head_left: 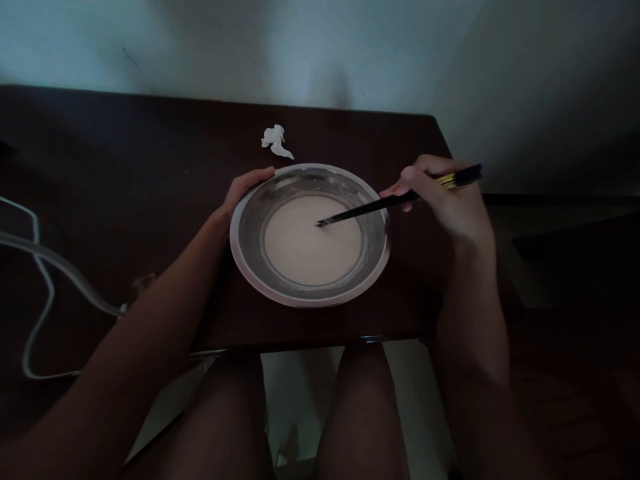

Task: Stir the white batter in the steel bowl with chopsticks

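Observation:
A wide, shallow metal basin (pixel 250 277) stands on the dark table, holding a smooth off-white liquid (pixel 305 250). My left hand (pixel 244 188) grips the basin's far left rim, with the thumb side showing and the other fingers mostly hidden behind the wall. In my right hand (pixel 440 193) is a pair of black chopsticks (pixel 370 207) with gold bands near their thick ends, pinched between thumb and fingers. Their tips slant down to the left and meet the liquid near its middle. The right fingers are close to the basin's right rim; whether they touch it I cannot tell.
A crumpled white tissue (pixel 275 141) lies on the dark brown table (pixel 125 167) behind the basin. White cables (pixel 65 267) curl at the left, near my left forearm. A pale wall (pixel 320 53) borders the table's back. My legs are under the front edge.

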The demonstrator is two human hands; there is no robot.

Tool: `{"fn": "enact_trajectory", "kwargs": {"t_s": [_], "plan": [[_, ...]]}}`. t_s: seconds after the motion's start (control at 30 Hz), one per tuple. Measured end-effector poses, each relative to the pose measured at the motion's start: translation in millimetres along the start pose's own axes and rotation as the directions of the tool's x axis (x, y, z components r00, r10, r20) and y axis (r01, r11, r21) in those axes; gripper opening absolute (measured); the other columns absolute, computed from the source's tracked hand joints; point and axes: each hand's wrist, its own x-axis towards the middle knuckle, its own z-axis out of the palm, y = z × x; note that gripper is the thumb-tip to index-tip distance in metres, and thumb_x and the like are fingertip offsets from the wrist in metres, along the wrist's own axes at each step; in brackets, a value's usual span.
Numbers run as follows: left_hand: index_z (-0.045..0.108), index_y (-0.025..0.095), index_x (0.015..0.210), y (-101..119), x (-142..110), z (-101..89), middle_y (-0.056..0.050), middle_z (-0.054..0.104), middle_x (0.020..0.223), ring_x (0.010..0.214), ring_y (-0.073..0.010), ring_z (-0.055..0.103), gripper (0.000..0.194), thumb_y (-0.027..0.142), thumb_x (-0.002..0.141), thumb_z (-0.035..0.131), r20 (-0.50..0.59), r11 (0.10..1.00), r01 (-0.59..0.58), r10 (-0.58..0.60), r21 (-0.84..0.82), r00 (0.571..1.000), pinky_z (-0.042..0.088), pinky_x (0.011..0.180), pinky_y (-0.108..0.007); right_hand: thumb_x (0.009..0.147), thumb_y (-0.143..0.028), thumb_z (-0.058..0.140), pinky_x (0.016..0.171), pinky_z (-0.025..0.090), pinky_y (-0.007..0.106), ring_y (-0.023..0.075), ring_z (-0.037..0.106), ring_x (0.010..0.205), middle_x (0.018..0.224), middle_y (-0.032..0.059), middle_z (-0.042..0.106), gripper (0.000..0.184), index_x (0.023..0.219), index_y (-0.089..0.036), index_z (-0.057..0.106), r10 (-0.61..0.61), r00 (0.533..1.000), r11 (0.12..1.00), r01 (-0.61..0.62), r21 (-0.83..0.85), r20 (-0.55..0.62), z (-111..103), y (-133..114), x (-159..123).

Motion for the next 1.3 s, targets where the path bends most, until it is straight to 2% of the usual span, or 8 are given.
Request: {"fn": "enact_trajectory", "kwargs": {"t_s": [0.07, 0.23, 0.43, 0.63, 0.83, 1.03, 1.2, 1.3], "plan": [[0.074, 0.020, 0.087, 1, 2, -0.9, -0.004, 0.078, 0.079, 0.105, -0.0254, 0.075, 0.027, 0.033, 0.097, 0.053, 0.001, 1.000, 0.016, -0.016, 0.012, 1.000, 0.059, 0.096, -0.033, 0.089, -0.049, 0.076, 0.046, 0.047, 0.027, 0.0151, 0.067, 0.059, 0.066, 0.0022, 0.076, 0.038, 0.061, -0.024, 0.071, 0.008, 1.000, 1.000, -0.008, 0.017, -0.020, -3, -2, -2], [0.075, 0.019, 0.092, -1, 7, -1.7, -0.003, 0.076, 0.077, 0.105, -0.0271, 0.075, 0.032, 0.031, 0.099, 0.046, -0.047, 0.999, 0.019, -0.017, 0.039, 0.999, 0.059, 0.093, -0.036, 0.083, -0.055, 0.080, 0.056, 0.056, 0.028, 0.0157, 0.071, 0.065, 0.075, 0.0014, 0.078, 0.035, 0.066, -0.024, 0.074, 0.038, 0.986, 0.999, -0.043, 0.032, 0.160, 7, 0, -1], [0.074, 0.020, 0.086, -2, 5, -0.9, -0.003, 0.077, 0.078, 0.104, -0.0264, 0.075, 0.030, 0.034, 0.098, 0.050, -0.028, 0.999, 0.021, -0.020, 0.031, 0.999, 0.058, 0.091, -0.034, 0.090, -0.051, 0.075, 0.056, 0.053, 0.032, 0.0167, 0.067, 0.060, 0.066, 0.0015, 0.074, 0.038, 0.061, -0.025, 0.071, 0.001, 0.999, 1.000, -0.002, -0.014, -0.048, -4, 1, -3], [0.074, 0.022, 0.084, 2, 2, 1.9, 0.001, 0.078, 0.072, 0.108, -0.0235, 0.072, 0.025, 0.032, 0.098, 0.055, -0.012, 0.994, 0.064, -0.066, -0.086, 0.998, 0.056, 0.096, -0.029, 0.084, -0.054, 0.080, 0.063, 0.058, 0.032, 0.0193, 0.075, 0.073, 0.076, 0.0011, 0.079, 0.033, 0.066, -0.026, 0.075, 0.030, 0.989, 0.999, -0.032, 0.011, 0.141, 5, 0, -2], [0.075, 0.021, 0.085, 2, -6, 5.8, 0.001, 0.079, 0.072, 0.109, -0.0229, 0.072, 0.030, 0.033, 0.099, 0.052, 0.039, 0.992, 0.054, -0.049, -0.117, 0.998, 0.056, 0.098, -0.029, 0.089, -0.049, 0.077, 0.056, 0.054, 0.030, 0.0169, 0.070, 0.063, 0.065, 0.0011, 0.075, 0.036, 0.062, -0.026, 0.072, -0.018, 0.999, 1.000, 0.019, 0.005, -0.048, -4, 2, -2], [0.073, 0.021, 0.081, 1, -1, 3.0, 0.001, 0.079, 0.072, 0.111, -0.0219, 0.071, 0.032, 0.034, 0.100, 0.051, 0.011, 0.993, 0.079, -0.079, -0.083, 0.997, 0.055, 0.097, -0.026, 0.085, -0.053, 0.079, 0.057, 0.055, 0.030, 0.0156, 0.069, 0.063, 0.074, 0.0011, 0.079, 0.034, 0.066, -0.025, 0.075, 0.021, 0.991, 1.000, -0.021, 0.002, 0.132, 4, 1, -1], [0.074, 0.023, 0.084, 1, -2, 1.7, 0.001, 0.080, 0.077, 0.117, -0.0242, 0.070, 0.029, 0.035, 0.099, 0.052, 0.028, 0.997, 0.051, -0.049, -0.065, 0.998, 0.056, 0.097, -0.029, 0.090, -0.050, 0.076, 0.055, 0.053, 0.031, 0.0182, 0.071, 0.066, 0.069, 0.0010, 0.076, 0.035, 0.064, -0.026, 0.072, -0.001, 0.999, 1.000, 0.000, -0.022, -0.044, -1, 4, -2], [0.076, 0.023, 0.084, 0, -3, 1.5, 0.002, 0.079, 0.073, 0.118, -0.0247, 0.069, 0.027, 0.036, 0.097, 0.056, 0.036, 0.995, 0.062, -0.059, -0.076, 0.998, 0.055, 0.100, -0.028, 0.092, -0.050, 0.073, 0.054, 0.053, 0.032, 0.0177, 0.070, 0.063, 0.069, 0.0021, 0.075, 0.038, 0.063, -0.026, 0.072, 0.020, 1.000, 1.000, -0.020, -0.001, 0.022, -3, 3, -4]]}}
